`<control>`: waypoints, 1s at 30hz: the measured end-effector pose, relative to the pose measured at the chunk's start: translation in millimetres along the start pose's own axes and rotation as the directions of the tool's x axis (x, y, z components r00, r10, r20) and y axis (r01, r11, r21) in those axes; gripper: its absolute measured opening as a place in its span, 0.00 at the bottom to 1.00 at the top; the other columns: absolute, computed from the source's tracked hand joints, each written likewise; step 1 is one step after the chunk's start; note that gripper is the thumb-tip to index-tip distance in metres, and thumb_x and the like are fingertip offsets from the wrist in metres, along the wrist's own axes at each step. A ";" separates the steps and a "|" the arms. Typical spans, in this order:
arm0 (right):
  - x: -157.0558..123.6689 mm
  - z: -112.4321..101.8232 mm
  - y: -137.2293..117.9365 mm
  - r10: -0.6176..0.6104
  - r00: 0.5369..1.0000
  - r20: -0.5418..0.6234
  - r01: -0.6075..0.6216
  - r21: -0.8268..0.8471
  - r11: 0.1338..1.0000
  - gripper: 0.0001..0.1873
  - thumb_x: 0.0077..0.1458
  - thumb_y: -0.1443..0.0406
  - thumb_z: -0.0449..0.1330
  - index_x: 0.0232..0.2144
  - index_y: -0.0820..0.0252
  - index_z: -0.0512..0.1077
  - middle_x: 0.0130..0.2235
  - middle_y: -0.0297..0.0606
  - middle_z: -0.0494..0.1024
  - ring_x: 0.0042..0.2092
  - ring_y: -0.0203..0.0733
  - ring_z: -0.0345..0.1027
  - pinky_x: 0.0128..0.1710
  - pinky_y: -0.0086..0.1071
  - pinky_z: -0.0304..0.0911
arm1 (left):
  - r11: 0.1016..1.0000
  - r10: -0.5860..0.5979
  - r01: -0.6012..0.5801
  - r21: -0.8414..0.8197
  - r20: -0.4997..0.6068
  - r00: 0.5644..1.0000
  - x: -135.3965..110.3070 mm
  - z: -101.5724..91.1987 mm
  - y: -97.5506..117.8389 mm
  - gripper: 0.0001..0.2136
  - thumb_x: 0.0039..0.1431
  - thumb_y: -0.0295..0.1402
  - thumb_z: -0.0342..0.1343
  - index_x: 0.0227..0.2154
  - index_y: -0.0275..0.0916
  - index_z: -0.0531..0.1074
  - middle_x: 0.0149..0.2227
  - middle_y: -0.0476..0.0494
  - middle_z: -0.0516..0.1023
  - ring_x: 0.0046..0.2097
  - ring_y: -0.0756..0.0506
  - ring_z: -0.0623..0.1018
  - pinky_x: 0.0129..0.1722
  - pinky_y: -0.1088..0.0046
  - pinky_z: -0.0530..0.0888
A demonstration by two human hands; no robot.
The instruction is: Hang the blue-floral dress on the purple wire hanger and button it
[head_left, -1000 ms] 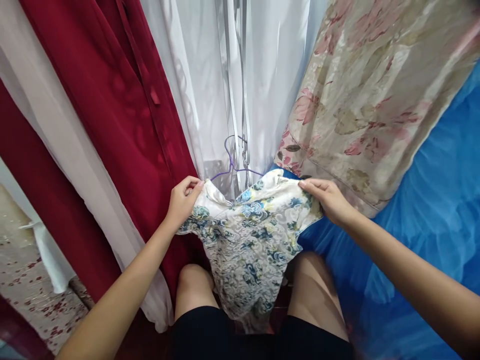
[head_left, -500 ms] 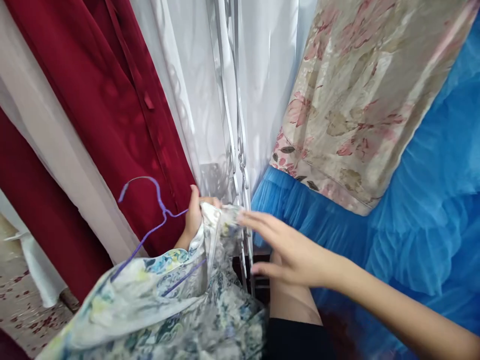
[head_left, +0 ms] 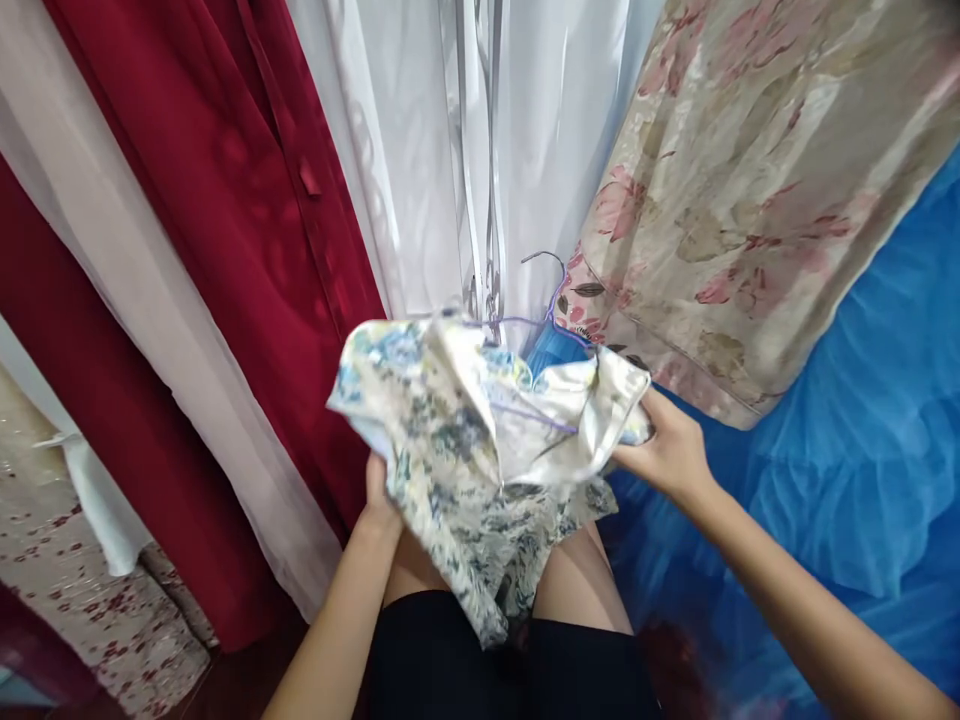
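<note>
A white floral garment (head_left: 442, 430) with blue, yellow and grey-green print is spread between my hands, hanging over my lap. Inside its neckline sits a purple hanger (head_left: 556, 300), its hook rising at the upper right. My right hand (head_left: 671, 445) is closed on the garment's right shoulder, where the pale lining shows. At the left edge my left hand (head_left: 384, 500) grips the cloth; its thumb shows, and the fingers are hidden behind the fabric.
Dark red drapes (head_left: 247, 260) hang on the left, and white cloth (head_left: 405, 160) hangs straight ahead. On the right are a beige floral garment (head_left: 720, 220) and blue ruffled tulle (head_left: 832, 480). My legs in black shorts (head_left: 450, 660) are below.
The floral garment has turned and spread out, so the hanger hook has gone from left to right. My right hand has taken hold of a shoulder; my left hand has moved down.
</note>
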State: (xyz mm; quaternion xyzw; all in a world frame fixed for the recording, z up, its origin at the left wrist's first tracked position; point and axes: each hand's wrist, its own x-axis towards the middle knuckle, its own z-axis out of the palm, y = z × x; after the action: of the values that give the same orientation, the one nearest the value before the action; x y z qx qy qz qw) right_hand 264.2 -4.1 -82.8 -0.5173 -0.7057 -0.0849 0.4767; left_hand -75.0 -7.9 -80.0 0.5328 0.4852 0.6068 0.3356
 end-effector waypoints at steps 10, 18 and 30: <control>43.0 -5.9 -30.3 -0.200 0.967 0.159 0.200 0.017 0.980 0.47 0.42 0.59 0.67 0.66 0.58 0.64 0.57 0.47 0.76 0.54 0.61 0.73 0.48 0.42 0.70 | 0.900 -0.269 0.181 -0.397 -0.177 0.947 -68.8 -5.5 -99.9 0.34 0.48 0.42 0.70 0.60 0.47 0.69 0.63 0.43 0.73 0.69 0.35 0.65 0.70 0.56 0.59; -41.0 16.3 -49.9 0.210 0.910 -0.358 -0.118 0.264 0.957 0.25 0.56 0.59 0.64 0.56 0.53 0.69 0.55 0.47 0.72 0.57 0.59 0.65 0.56 0.50 0.60 | 0.875 -0.340 0.252 -0.412 -0.155 0.927 -104.1 15.1 -137.5 0.32 0.54 0.44 0.68 0.61 0.47 0.68 0.61 0.40 0.75 0.69 0.36 0.65 0.68 0.58 0.62; -125.0 94.3 -111.5 0.188 0.745 0.640 -0.636 0.596 0.491 0.25 0.66 0.47 0.55 0.23 0.57 0.62 0.23 0.29 0.62 0.28 0.38 0.57 0.28 0.32 0.51 | 0.911 -0.303 0.304 -0.278 0.049 0.952 -123.0 24.6 -136.4 0.27 0.57 0.48 0.65 0.58 0.48 0.74 0.64 0.41 0.72 0.70 0.37 0.62 0.70 0.60 0.60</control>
State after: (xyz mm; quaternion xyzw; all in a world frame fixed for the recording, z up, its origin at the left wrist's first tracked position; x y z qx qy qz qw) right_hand 119.9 -77.6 -186.4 -0.4155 -0.6117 0.4903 0.4613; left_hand -40.6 -74.4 -249.5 0.3989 0.4697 0.6090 0.4994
